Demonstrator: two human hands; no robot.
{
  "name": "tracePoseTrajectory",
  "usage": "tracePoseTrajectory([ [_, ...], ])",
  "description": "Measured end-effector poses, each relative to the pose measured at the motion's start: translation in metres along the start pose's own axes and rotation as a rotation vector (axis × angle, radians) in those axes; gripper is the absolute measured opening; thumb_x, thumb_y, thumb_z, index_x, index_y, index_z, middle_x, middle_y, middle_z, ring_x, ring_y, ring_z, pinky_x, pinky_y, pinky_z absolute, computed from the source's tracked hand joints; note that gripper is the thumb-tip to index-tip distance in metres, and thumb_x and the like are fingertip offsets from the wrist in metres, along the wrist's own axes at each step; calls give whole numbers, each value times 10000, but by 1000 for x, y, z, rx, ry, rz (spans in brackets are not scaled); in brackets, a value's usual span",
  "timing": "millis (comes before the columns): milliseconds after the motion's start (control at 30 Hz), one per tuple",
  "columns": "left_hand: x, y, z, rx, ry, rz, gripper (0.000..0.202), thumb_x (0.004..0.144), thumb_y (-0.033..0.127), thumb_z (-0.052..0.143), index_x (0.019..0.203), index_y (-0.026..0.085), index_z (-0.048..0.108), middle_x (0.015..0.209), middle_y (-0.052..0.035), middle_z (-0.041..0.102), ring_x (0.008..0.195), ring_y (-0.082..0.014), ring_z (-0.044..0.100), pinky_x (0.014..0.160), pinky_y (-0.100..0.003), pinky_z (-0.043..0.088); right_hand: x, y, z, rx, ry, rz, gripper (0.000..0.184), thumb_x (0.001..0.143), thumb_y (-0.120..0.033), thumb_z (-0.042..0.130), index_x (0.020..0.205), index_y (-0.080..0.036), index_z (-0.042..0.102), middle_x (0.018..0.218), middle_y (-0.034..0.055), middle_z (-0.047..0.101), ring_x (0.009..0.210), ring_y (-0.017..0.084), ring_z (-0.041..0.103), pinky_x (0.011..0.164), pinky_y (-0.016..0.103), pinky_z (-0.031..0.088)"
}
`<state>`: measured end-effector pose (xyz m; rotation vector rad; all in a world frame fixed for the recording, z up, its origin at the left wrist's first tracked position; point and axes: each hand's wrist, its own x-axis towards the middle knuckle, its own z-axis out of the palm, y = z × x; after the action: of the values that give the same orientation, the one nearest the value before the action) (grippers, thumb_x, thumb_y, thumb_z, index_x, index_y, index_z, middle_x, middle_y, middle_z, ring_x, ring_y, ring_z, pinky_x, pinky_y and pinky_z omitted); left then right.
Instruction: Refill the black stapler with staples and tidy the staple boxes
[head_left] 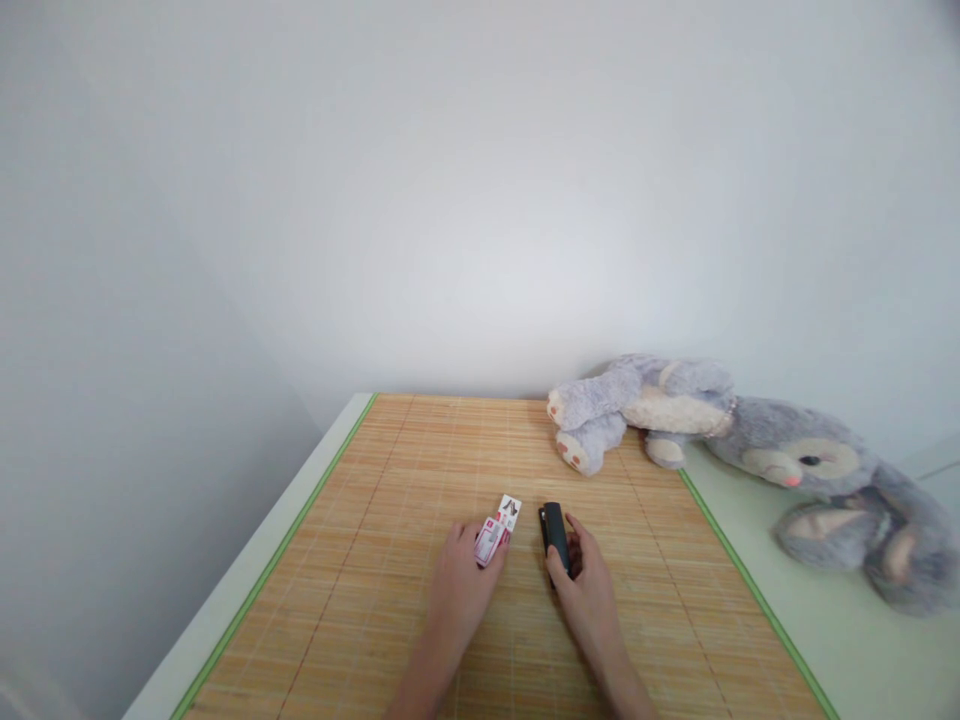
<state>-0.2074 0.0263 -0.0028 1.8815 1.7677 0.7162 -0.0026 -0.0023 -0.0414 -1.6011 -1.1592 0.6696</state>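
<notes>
Near the middle of the bamboo mat point(420, 470), my left hand point(463, 580) is closed around a small white and pink box point(489, 541). A second white box point(509, 507) with a dark picture on it lies against the far end of the first; whether the two are joined I cannot tell. To the right, a black stapler point(553, 527) points away from me. My right hand point(589, 580) grips its near end, thumb on the left side and fingers on the right. A short gap of mat separates the boxes from the stapler.
A grey plush rabbit point(675, 405) lies on its side along the back right, its feet on the mat and its head over the pale table top point(795, 570). A white wall point(465, 200) rises behind the table. Green edging point(300, 530) borders the mat.
</notes>
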Motion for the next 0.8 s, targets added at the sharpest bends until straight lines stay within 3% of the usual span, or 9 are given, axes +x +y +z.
tracePoseTrajectory([
  [267, 24, -46, -17, 71, 122, -15, 373, 960, 489, 555, 1200, 236, 689, 1125, -84, 683, 1082, -264, 642, 960, -381, 487, -2, 5, -1, -23, 11, -17, 641, 898, -484, 635, 1458, -188, 534, 1051, 69, 693, 856, 243, 648, 790, 389, 551],
  [467, 31, -68, -22, 123, 191, -39, 395, 969, 530, 557, 1201, 251, 714, 1093, -77, 679, 1038, -262, 654, 935, -390, 510, -3, 6, -2, -30, 9, -26, 619, 908, -478, 623, 1452, -196, 537, 1080, 73, 686, 881, 242, 641, 809, 387, 542],
  [667, 28, -71, -25, 221, 303, -99, 457, 1027, 463, 468, 1423, 273, 596, 1330, -136, 597, 1241, -332, 554, 1042, -520, 448, -2, 6, -2, -26, 8, -37, 604, 911, -487, 619, 1436, -197, 549, 1071, 73, 678, 860, 237, 636, 784, 386, 544],
  [800, 21, -60, -18, 277, 246, 64, 430, 1007, 456, 535, 1414, 336, 610, 1531, -96, 500, 1384, -327, 454, 1132, -531, 400, -2, 3, -2, -25, 16, -44, 601, 904, -483, 622, 1426, -192, 564, 1046, 71, 688, 839, 237, 638, 762, 386, 547],
])
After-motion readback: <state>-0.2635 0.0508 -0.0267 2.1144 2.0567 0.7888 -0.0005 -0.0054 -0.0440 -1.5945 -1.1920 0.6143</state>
